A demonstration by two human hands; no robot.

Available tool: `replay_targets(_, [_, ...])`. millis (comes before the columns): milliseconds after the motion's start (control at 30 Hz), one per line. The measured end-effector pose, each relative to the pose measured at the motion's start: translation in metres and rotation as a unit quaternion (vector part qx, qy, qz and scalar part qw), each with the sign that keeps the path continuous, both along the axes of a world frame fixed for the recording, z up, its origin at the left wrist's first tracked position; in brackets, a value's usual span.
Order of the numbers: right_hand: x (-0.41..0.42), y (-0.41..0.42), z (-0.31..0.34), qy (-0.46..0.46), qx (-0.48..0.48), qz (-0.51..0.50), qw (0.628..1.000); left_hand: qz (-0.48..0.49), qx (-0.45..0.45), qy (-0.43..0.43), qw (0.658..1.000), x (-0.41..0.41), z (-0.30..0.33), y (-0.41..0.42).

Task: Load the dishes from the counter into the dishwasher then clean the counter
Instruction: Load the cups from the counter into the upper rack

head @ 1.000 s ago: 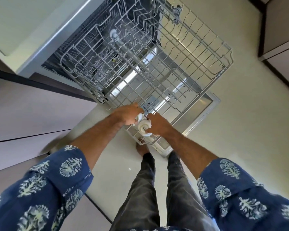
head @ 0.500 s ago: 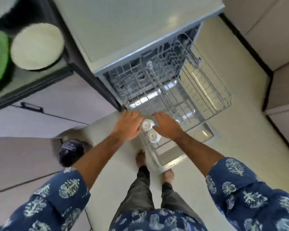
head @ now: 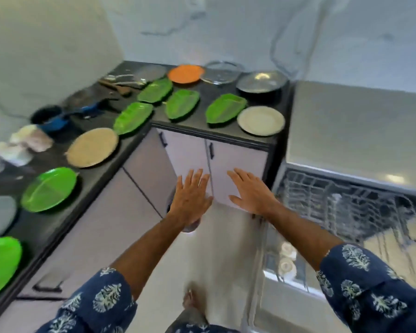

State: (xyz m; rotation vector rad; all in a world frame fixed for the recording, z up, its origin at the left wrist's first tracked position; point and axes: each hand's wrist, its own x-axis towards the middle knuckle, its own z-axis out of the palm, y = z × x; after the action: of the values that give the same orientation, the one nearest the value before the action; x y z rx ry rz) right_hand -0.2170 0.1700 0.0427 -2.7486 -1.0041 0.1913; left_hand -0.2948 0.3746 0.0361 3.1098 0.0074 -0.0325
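Black L-shaped counter point(head: 46, 227) bearing green leaf-shaped plates point(head: 226, 108), round green plates point(head: 49, 189), a cream plate point(head: 261, 120); open dishwasher point(head: 346, 207) at right, two white cups point(head: 287, 257) in its rack; left hand point(head: 190, 198) and right hand point(head: 252, 193) empty, fingers spread.

I can read no writing, label, brand or number anywhere here. The plates on the dark surface point(head: 226, 131) bear no lettering that I can make out, the cabinet doors point(head: 238, 169) are plain, and the dishwasher point(head: 346, 131) shows no readable marking; the whole view is blurred.
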Motion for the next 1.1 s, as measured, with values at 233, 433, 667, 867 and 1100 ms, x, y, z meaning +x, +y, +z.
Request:
replay_targets(233, [0.005, 0.169, 0.04, -0.077, 0.007, 0.145, 0.986, 0.173, 0.032, -0.035, 0.984, -0.055, 0.042, 0.15])
replay_targets(433, [-0.001, 0.328, 0.053, -0.08, 0.025, 0.204, 0.975, 0.272, 0.028, -0.049, 0.961, -0.103, 0.054, 0.296])
replay_targets(667, [-0.011, 0.493, 0.07, -0.069, 0.032, 0.257, 0.963, 0.353, 0.012, -0.035, 0.935, -0.147, 0.068, 0.442])
replay_targets(867, [-0.004, 0.601, 0.081, -0.049, 0.024, 0.311, 0.949, 0.402, -0.042, -0.031, 0.914, -0.146, 0.073, 0.534])
replay_targets(1100, [0.039, 0.718, 0.073, -0.046, 0.004, 0.344, 0.938, 0.42, -0.059, -0.006, 0.905, -0.1, 0.072, 0.617])
